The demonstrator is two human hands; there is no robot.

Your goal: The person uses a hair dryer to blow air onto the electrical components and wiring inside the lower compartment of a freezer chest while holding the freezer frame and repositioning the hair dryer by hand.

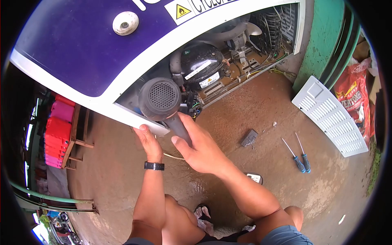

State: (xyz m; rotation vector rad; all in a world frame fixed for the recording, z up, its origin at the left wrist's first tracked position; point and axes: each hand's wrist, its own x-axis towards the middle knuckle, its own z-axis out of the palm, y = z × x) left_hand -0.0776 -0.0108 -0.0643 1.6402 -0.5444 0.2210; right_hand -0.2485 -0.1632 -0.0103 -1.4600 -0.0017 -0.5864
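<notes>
My right hand (198, 147) is wrapped round the handle of a dark grey blower (160, 97) with a round mesh grille, held at the open lower compartment of a purple and white cabinet (81, 45). Behind the blower sits a black compressor (201, 61) with white labels, beside pipes and wires. My left hand (149, 143), with a black band on its wrist, is raised at the cabinet's white lower edge. Its thumb and fingers show partly, extended, and it holds nothing visible. Whether it touches the edge is hard to tell.
Two blue-handled screwdrivers (303, 162), a dark block (249, 138) and a white power strip (255, 178) lie on the floor. A white vented panel (330, 118) leans at the right near a red bag (353, 94). Red stacked items (57, 134) stand left by a wooden frame.
</notes>
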